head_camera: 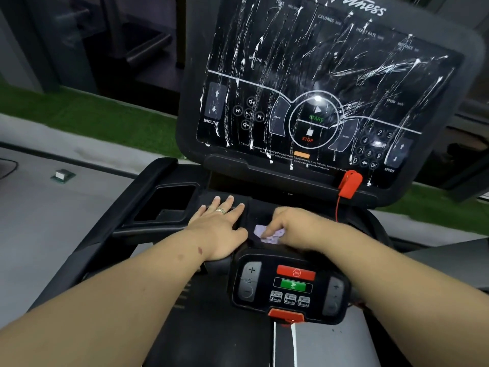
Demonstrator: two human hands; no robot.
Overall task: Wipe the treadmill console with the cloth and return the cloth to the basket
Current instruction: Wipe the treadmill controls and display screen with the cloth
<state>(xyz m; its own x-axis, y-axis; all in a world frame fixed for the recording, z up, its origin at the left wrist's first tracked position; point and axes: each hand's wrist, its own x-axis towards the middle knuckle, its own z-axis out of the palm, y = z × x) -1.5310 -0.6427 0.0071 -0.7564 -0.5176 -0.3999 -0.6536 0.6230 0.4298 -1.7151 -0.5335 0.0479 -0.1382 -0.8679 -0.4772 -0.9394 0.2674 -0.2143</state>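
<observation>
The left hand [219, 229] lies flat, palm down, fingers straight and spread toward 12 o'clock on the black tray below the treadmill console [317, 83]. Just beside it at 3 o'clock, the right hand [293, 229] curls down, fingertips pinching a crumpled lilac cloth [267, 235] in the tray's centre recess. The cloth's bunched shape shows no clear long axis. White streaks run down the console.
</observation>
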